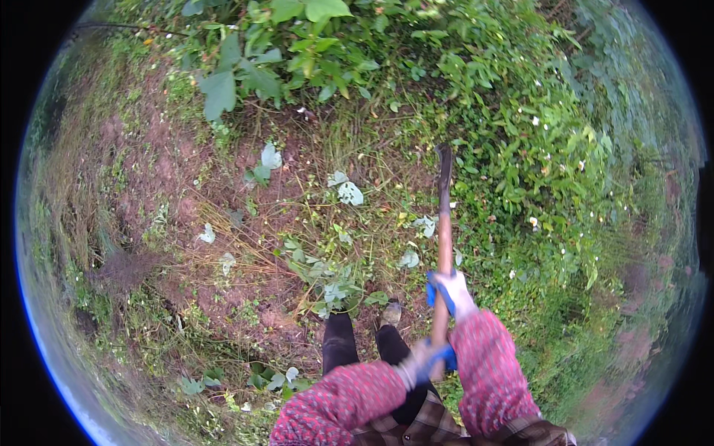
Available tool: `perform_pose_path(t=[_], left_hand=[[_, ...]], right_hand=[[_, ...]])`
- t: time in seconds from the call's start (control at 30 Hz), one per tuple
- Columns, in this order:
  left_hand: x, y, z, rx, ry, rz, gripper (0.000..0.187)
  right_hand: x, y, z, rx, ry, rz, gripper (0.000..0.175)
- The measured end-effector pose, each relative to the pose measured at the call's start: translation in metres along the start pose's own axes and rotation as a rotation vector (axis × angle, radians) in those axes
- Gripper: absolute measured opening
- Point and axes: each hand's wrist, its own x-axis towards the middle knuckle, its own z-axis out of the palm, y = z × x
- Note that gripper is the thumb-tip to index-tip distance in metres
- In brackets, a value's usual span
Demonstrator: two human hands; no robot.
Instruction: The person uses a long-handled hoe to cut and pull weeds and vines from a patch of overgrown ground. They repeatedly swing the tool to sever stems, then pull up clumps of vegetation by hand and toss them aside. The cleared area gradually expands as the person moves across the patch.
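A long-handled billhook (444, 223) points away from me, its wooden handle running up to a dark metal blade (444, 173) with a hooked tip. Wrapped around the handle's middle is my right hand (454, 292), in a white and blue work glove. My left hand (428, 359), gloved alike and blurred, grips the handle lower down, near its butt end. The blade hangs in front of the left border of a leafy green shrub mass (519, 156); whether it touches any stem I cannot tell.
Cut vines with pale leaves (334, 284) lie against my feet. One muddy shoe (391, 314) shows beside them. Reddish soil (167, 206) with dry stalks and scattered leaves spreads to the left. Broad-leaved plants (312, 50) stand ahead, and white-flowered growth crowds the right.
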Motion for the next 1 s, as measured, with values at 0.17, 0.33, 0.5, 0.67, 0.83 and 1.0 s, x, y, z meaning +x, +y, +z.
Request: perform_pose_path(t=[0.17,0.33,0.5,0.67,0.83,1.0], left_hand=[[-0.054,0.052,-0.030,0.061,0.229,-0.043,0.015],[-0.110,-0.081,-0.027,0.340,0.538,0.068,0.023],[-0.027,-0.153,0.045,-0.097,0.155,-0.004,0.015],[0.000,-0.141,0.078,0.281,0.122,-0.225,0.022],[0.074,-0.023,0.060,0.831,0.065,-0.591,0.024],[-0.078,0.069,0.046,0.990,0.641,-0.307,0.026]], right_hand=[[0.020,0.066,0.100,0.036,0.013,0.047,0.013],[-0.060,0.156,0.059,0.428,-0.339,0.487,0.014],[-0.055,0.124,-0.090,0.577,-0.429,0.367,0.022],[-0.070,0.156,-0.183,0.836,-0.046,0.160,0.018],[-0.023,0.159,-0.162,0.974,0.318,0.110,0.013],[-0.046,0.117,0.066,0.496,0.199,0.014,0.011]])
